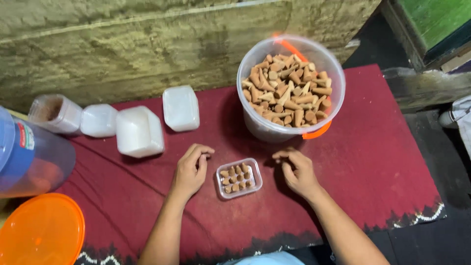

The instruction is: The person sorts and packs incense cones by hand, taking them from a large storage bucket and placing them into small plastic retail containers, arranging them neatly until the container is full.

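Dark red cloth (pixel 373 162) with a patterned black-and-white hem is spread over the floor, bounded at the far side by a rough, stained wall (pixel 122 44). Near the cloth's middle a small clear rectangular box (pixel 239 178) is placed, partly filled with tan cones standing in rows. The left hand (pixel 190 170) is rested on the cloth just beside the box's left edge, its fingers curled inward; nothing is seen in its grip. The right hand (pixel 297 171) is positioned just beside the box's right edge, fingertips drawn together in a narrow pinch; whether a cone is held there cannot be told. Directly beyond the right hand a clear round bucket (pixel 255 118) with an orange handle is located, heaped with loose tan cones (pixel 287 91). Beyond the left hand two white box lids (pixel 139 131) are laid side by side. At the far left a plastic jar (pixel 55 114) is lying on its side, and an orange lid (pixel 41 230) is set at the near left corner
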